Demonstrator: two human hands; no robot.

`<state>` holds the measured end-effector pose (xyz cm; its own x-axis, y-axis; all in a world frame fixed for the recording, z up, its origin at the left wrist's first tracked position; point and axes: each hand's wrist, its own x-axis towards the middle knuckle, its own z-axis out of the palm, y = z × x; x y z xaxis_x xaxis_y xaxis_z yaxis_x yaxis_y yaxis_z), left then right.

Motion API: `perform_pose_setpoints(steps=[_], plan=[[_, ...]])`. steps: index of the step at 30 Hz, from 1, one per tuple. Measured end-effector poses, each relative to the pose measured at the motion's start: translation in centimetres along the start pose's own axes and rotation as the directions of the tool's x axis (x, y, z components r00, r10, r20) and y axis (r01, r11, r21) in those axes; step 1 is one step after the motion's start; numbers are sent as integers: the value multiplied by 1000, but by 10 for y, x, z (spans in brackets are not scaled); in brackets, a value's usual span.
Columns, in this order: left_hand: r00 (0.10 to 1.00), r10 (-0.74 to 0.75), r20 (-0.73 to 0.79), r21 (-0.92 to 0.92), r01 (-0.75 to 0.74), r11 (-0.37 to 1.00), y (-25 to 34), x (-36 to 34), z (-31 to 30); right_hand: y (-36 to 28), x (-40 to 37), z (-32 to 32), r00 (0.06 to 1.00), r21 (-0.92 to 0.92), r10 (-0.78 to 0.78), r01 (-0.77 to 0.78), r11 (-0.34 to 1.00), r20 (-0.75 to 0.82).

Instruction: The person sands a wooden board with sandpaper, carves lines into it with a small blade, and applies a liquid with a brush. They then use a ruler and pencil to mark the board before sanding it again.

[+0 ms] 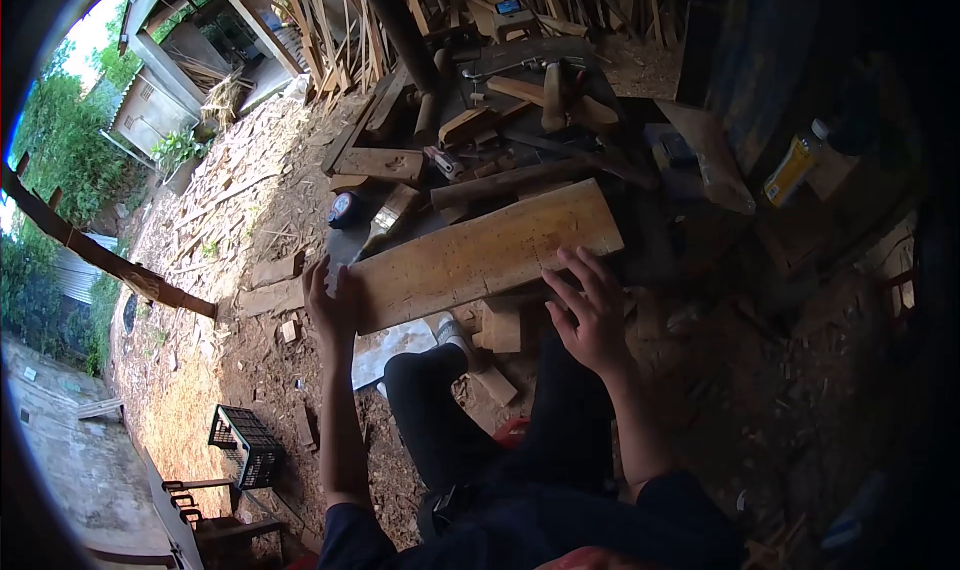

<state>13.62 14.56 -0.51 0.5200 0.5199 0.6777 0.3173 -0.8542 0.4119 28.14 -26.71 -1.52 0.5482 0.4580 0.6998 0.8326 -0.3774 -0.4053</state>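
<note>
A long, flat wooden board lies at a slant across my view, its right end higher than its left. Small dark marks dot its surface. My left hand is at the board's left end, with fingers and thumb closed about the edge. Near the right end, my right hand has its fingers spread, the fingertips at the board's near edge. Below the board, a wooden block shows between my knees.
Behind the board, a low worktable holds wood offcuts, a round dark tape-like item and tools. A yellow bottle stands at the right. A black crate sits on the chip-strewn ground at left. A slanting pole crosses the left side.
</note>
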Motion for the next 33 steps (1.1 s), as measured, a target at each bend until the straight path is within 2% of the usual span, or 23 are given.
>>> perform_pose_setpoints(steps=[1,4,6,8,9,12,15,18,21,27,30,33], plan=[[994,-98,43,-83,101,991,-5,-4,-1,-1,3,-2,1000,-2,2,-2,1000,-3],[970,-177,165,-452,234,861,-18,-17,0,3,20,-13,1000,9,-13,13,1000,-23],[995,-38,88,-322,65,945,-19,-25,0,21,47,-27,997,31,-46,47,998,-57],[995,88,45,-174,-79,981,-16,-28,-1,37,89,-45,992,-99,-71,61,993,-108],[993,-54,108,-265,81,961,-15,-32,0,56,108,-47,997,-118,-46,39,992,-57],[994,96,48,-52,-94,994,-15,-37,3,129,151,-40,981,-229,78,-35,973,179],[989,142,-44,-12,-143,990,-20,-47,10,161,187,-30,909,-338,205,-77,938,363],[974,184,-129,36,-181,983,-24,-49,18,171,206,-26,814,-302,281,-138,943,508],[959,220,-177,56,-213,975,-28,-49,23,175,209,-26,861,-306,120,43,951,495],[954,229,-193,37,-226,973,-36,-51,26,182,219,-21,801,-191,153,-50,980,578],[952,230,-201,33,-228,973,-36,-50,28,188,220,-17,801,-157,37,73,985,598],[952,230,-202,48,-225,973,-38,-51,28,170,221,-22,782,-156,226,-166,974,580]])
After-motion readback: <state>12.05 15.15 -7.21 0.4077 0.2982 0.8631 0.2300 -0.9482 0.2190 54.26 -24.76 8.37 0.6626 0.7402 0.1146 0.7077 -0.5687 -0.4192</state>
